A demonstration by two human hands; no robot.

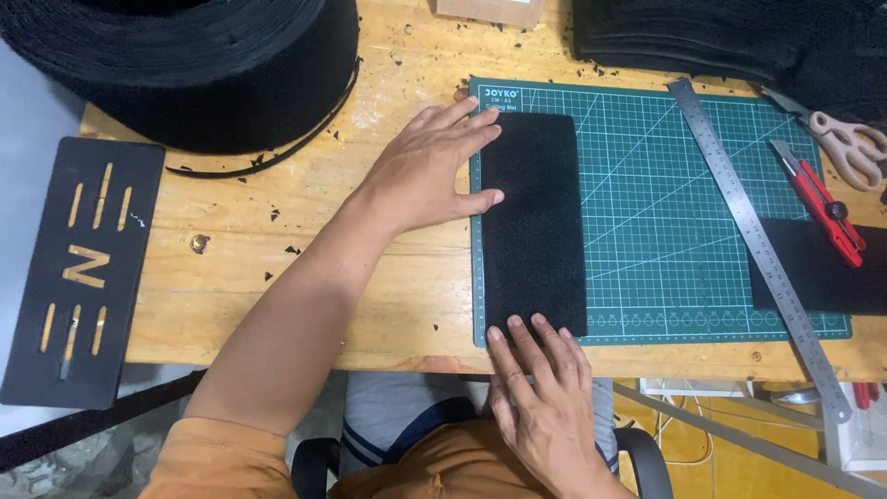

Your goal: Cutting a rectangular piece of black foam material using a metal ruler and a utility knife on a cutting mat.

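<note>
Piece in hand: a black felt rectangle [534, 225] lies flat on the green cutting mat [684, 222], at the mat's left edge.
Left hand [434, 171]: released, fingers spread flat, fingertips pressing the rectangle's upper left edge.
Right hand [540, 393]: released, flat, fingertips resting on the rectangle's near short edge.
Done so far: the rectangle looks already cut to shape and squared to the mat's grid lines.
Left to do: the steel ruler [758, 245] and red utility knife [827, 203], well off to the right hand's right, lie untouched.
Long axis: runs away from the person, from the right hand's fingertips toward the table's far side; short edges near and far.
</note>
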